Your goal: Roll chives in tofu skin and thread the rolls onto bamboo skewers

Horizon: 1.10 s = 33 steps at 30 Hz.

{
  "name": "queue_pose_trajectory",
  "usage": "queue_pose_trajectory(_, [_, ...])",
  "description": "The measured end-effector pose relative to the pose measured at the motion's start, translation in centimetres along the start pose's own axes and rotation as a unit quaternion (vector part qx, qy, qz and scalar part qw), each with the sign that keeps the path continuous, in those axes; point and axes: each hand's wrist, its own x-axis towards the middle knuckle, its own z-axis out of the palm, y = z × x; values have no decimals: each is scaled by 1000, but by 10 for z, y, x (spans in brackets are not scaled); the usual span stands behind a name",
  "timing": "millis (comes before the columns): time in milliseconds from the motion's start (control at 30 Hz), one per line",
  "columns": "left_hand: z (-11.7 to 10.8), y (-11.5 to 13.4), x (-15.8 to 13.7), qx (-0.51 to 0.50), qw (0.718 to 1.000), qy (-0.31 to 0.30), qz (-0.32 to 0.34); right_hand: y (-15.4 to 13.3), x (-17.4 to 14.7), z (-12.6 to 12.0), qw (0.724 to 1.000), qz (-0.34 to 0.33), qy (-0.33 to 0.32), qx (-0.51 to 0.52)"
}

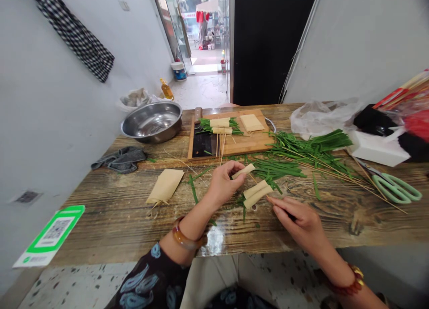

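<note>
My left hand (225,184) pinches a small rolled pale-yellow sheet (248,169) that looks like tofu skin, near the tip of a thin wooden skewer (254,179). The skewer's other end is gripped in the fingers of my right hand (299,217). Two tofu-skin rolls (257,194) are threaded on it, with green chive ends sticking out. Just beyond my hands lies a pile of cut chives (276,168). A stack of tofu-skin sheets (166,185) rests on the table to the left of my left hand.
Finished skewered rolls (221,125), more sheets (252,122) and a cleaver (203,143) lie on the cutting board (241,146). Green-handled scissors (395,188) and loose skewers (355,178) are right. A steel basin (152,121) and grey cloth (120,159) stand left.
</note>
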Motion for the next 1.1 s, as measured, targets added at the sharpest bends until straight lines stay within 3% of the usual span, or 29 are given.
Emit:
queue_pose_trajectory(533, [1, 1, -1, 10, 1000, 17, 11, 1, 2, 1, 1000, 11, 10, 2])
queue_pose_trajectory(867, [1, 4, -3, 128, 989, 38, 69, 3, 2, 2, 1000, 17, 9, 4])
queue_pose_trajectory(1100, [0, 5, -5, 113, 990, 29, 85, 0, 3, 1, 1000, 11, 14, 8])
